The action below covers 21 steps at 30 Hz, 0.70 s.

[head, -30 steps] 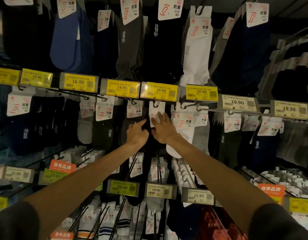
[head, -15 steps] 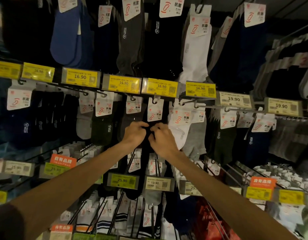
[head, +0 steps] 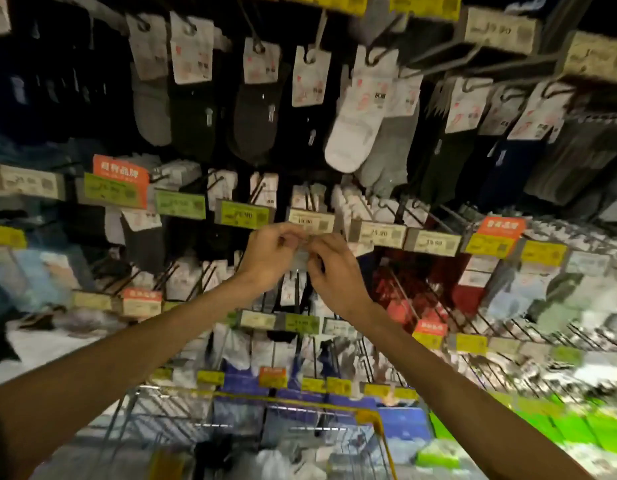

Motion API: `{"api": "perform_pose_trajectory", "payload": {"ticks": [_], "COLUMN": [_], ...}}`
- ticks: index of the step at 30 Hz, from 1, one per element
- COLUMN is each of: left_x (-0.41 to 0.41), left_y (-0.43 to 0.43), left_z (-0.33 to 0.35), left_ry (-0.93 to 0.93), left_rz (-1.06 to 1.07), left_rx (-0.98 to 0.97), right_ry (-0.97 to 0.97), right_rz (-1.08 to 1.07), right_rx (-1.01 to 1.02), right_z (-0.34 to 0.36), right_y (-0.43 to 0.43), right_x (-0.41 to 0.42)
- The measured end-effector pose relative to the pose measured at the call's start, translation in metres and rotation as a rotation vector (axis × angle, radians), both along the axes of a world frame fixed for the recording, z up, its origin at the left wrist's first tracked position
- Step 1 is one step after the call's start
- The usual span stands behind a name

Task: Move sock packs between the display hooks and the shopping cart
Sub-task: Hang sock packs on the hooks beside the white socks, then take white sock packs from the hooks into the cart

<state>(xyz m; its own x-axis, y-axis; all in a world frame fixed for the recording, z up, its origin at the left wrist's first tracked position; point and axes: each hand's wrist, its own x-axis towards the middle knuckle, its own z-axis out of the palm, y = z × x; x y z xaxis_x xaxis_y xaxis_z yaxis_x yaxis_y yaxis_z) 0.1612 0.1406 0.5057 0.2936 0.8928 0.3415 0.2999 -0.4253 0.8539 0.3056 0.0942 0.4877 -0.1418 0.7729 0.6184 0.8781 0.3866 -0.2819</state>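
Sock pack (head: 301,259), blurred, pinched at its card by left hand (head: 269,259) and right hand (head: 334,271), probably steadied for lowering into shopping cart (head: 376,427) below.

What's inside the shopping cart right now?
Inside the cart, a dark bundle and pale items lie at the bottom, too blurred to identify. Its near end falls below the picture edge, so anything there is unseen.
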Motion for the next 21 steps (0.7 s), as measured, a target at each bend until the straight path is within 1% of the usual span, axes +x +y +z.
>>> {"api": "perform_pose_trajectory", "payload": {"ticks": [7, 10, 12, 16, 19, 21], "left_x": [-0.014, -0.02, -0.021, -0.028, -0.036, -0.038], "left_y": [-0.047, -0.064, -0.077, -0.098, -0.109, -0.117], "left_z": [-0.103, -0.147, -0.171, -0.236, -0.292, -0.332], "left_ry": [0.073, 0.112, 0.156, 0.244, 0.278, 0.334], "left_rz": [-0.045, -0.071, -0.052, -0.063, -0.03, -0.026], "left_rx": [-0.246, -0.374, -0.413, -0.598, -0.753, -0.808], "right_ry": [0.06, 0.057, 0.081, 0.163, 0.23, 0.296], "right_rz": [-0.033, -0.072, -0.079, -0.126, -0.183, -0.233], "right_rx": [-0.237, -0.413, -0.542, -0.768, -0.931, -1.05], "right_z": [-0.105, -0.153, -0.187, -0.252, -0.32, -0.366], "right_y": [-0.048, -0.07, -0.081, -0.104, -0.125, -0.139], "right_x": [-0.004, 0.004, 0.008, 0.013, 0.016, 0.02]}}
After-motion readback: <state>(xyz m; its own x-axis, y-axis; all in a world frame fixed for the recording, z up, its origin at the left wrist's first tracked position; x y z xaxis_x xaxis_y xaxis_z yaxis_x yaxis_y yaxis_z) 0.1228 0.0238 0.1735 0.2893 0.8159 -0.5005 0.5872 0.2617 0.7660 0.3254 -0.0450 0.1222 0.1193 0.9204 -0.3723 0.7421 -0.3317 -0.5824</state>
